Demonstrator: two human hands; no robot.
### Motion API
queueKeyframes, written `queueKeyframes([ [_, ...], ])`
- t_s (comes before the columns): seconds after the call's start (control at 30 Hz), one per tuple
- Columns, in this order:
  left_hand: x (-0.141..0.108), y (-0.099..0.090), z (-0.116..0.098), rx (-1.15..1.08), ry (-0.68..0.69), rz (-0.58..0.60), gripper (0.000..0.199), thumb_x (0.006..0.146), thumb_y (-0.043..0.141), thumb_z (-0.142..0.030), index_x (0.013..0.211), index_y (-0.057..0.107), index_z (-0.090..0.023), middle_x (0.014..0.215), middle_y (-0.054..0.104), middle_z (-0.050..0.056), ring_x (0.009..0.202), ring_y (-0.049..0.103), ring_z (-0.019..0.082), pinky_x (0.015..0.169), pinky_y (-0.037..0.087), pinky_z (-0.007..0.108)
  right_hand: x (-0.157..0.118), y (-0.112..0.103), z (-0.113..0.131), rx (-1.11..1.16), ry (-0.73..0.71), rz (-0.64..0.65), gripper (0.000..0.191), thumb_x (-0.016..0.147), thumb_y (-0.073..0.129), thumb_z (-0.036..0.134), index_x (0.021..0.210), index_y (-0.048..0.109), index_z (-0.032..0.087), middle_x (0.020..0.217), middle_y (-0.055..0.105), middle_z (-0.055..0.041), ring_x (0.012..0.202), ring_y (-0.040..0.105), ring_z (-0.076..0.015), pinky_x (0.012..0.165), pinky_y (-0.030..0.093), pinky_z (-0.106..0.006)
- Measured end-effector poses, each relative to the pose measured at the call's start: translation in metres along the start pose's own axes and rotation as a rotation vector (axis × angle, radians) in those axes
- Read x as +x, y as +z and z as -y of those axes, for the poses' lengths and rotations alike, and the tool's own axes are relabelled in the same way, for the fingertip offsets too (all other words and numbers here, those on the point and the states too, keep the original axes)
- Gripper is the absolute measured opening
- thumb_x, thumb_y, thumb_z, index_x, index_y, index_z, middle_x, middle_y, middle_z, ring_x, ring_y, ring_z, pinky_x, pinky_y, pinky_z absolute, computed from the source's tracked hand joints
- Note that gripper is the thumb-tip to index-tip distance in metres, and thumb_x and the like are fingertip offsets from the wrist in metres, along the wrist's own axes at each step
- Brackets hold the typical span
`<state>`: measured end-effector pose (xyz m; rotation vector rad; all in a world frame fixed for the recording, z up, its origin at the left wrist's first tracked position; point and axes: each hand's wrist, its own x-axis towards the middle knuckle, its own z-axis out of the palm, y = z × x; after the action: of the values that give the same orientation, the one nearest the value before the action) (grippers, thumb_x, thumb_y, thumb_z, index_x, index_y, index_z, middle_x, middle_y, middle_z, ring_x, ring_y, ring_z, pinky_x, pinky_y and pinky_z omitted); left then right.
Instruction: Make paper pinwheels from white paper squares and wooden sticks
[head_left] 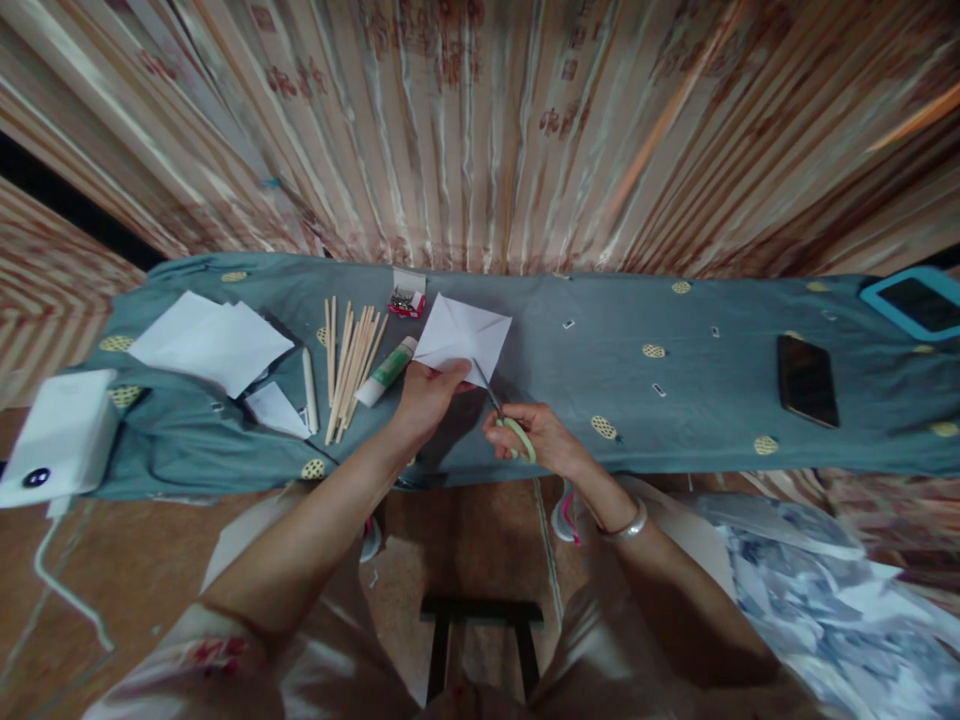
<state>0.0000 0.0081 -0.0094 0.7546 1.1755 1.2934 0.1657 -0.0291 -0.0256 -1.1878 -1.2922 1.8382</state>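
Note:
A square of white paper (463,335) with diagonal creases is held over the cloth-covered table. My left hand (429,400) pinches its lower edge between thumb and fingers. In my right hand (534,435) are scissors (516,440) with light green handles, my fingers closed round the loops. The scissor blades point up and left and meet the paper's lower right part, close to my left thumb. Just left of the paper lies a green and white glue tube (387,372). Above that tube sits a small red box (406,300) of metal pins or clips, its lid raised.
Wooden sticks (351,375), a white pen-like stick (310,390) and white paper sheets (214,340) lie left. A white device (60,435) with a cable is at the far left. Rightward are a black phone (807,380) and a blue-framed object (919,303). Pleated curtains hang behind.

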Motion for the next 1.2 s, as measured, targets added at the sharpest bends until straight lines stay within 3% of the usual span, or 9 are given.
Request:
queueKeyframes([
  [0.3, -0.0036, 0.0012, 0.0027, 0.111, 0.013, 0.009, 0.016, 0.060, 0.077, -0.031, 0.058, 0.065, -0.021, 0.057, 0.064, 0.001, 0.054, 0.058, 0.017, 0.056, 0.049, 0.028, -0.0013, 0.0007, 0.0043, 0.006, 0.002, -0.002, 0.048, 0.058, 0.084, 0.060, 0.072, 0.066, 0.018, 0.052, 0.061, 0.0049, 0.046, 0.052, -0.0071, 0.048, 0.041, -0.020],
  [1.2, -0.0023, -0.0021, 0.0075, 0.154, 0.000, 0.067, 0.019, 0.061, 0.074, -0.035, 0.063, 0.063, -0.019, 0.063, 0.065, 0.002, 0.059, 0.060, 0.018, 0.059, 0.051, 0.030, 0.0025, -0.0002, 0.0020, -0.042, -0.024, -0.015, 0.047, 0.059, 0.084, 0.058, 0.072, 0.066, 0.017, 0.049, 0.060, 0.0049, 0.045, 0.050, -0.0067, 0.047, 0.039, -0.020],
])
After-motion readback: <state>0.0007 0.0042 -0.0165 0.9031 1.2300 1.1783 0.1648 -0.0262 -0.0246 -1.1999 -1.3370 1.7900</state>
